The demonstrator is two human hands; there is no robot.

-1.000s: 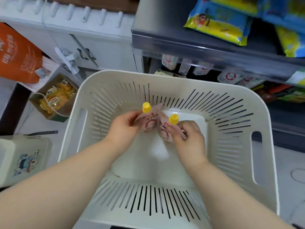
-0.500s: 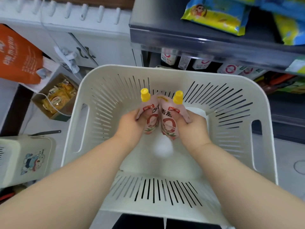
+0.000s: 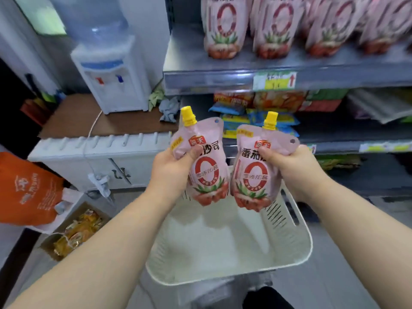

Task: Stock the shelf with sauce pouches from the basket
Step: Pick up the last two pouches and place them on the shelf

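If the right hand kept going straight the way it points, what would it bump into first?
The right hand points up and forward, holding a pouch. Probably the front edge of the upper shelf, or the pouches standing on it. Depth is hard to judge; it could also pass beneath, toward the snack packs.

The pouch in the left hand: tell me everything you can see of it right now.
The left pouch is a soft pink plastic spout pouch with a yellow screw cap at its top left, a red ring, printed characters and tomato artwork at the bottom. It is held upright above the white basket, gripped near its upper left by the left hand, thumb across the front. It looks full and sealed, beside the right-hand pouch.
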